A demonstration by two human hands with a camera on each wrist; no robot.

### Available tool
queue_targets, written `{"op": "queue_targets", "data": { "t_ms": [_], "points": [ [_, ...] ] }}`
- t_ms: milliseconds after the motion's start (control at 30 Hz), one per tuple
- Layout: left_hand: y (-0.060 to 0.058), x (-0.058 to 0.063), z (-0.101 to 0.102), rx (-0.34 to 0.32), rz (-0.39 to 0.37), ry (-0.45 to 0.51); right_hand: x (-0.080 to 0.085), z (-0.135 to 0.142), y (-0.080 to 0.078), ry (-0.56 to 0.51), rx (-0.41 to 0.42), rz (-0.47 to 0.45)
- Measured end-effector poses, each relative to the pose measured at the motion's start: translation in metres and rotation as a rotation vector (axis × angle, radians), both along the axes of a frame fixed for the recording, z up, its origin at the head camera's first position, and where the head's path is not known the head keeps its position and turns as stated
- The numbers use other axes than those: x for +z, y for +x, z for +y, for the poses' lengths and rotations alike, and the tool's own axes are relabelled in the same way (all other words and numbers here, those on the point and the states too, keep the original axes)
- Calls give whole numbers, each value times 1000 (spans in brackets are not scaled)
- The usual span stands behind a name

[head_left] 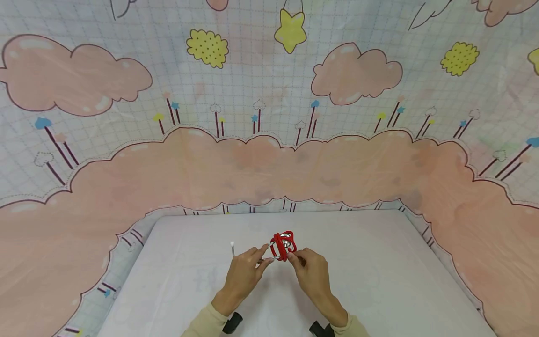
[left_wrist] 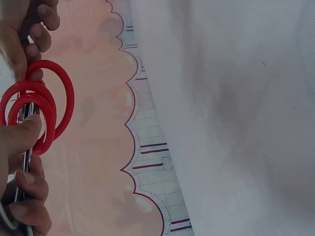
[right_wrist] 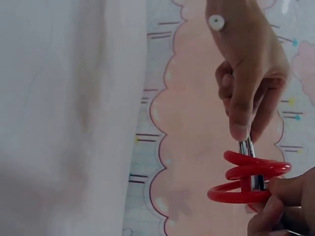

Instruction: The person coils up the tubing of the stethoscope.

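Between the two hands, above the white table, is a bundle of red loops [head_left: 281, 247] around shiny metal parts. My left hand [head_left: 243, 277] holds the metal rod [left_wrist: 28, 169] that runs into the loops. In the head view a thin stem with a white round tip [head_left: 232, 243] rises behind that hand. My right hand [head_left: 313, 274] pinches the near right side of the red loops with thumb and fingers. Seen from the right wrist, the rings [right_wrist: 258, 172] sit one above another around the metal. The fingers hide part of the metal, so its full shape cannot be told.
A white-covered table [head_left: 181, 262] lies under the hands. Behind it hangs a cloth [head_left: 252, 168] printed with clouds and stars. Two dark devices [head_left: 233, 323] show at the wrists, by the sleeves.
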State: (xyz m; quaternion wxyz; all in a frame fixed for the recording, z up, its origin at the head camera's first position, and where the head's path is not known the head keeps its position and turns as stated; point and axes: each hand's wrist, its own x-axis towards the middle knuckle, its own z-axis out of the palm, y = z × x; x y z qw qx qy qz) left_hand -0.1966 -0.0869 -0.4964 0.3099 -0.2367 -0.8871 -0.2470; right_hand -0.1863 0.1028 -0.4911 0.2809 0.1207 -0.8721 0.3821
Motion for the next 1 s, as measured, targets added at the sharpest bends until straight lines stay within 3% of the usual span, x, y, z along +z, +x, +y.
{"op": "queue_targets", "data": {
  "t_ms": [133,400,567,833,900,1000],
  "points": [
    [0,-1,0,-2,-11,5,0,0,-1,-61,26,-56],
    [-1,-1,2,-42,34,-32,5,-2,-7,-154,12,-34],
    [-1,-3,2,-48,15,-63,0,-6,-12,-203,-19,-16],
    [-4,-6,2,-43,-6,22,-9,-7,-18,-136,-94,104],
    [-5,-8,1,-26,-7,28,-10,-5,-21,-159,-84,68],
    [-6,-10,0,-3,-28,33,-11,-2,-25,-250,-12,-57]
  ]
}}
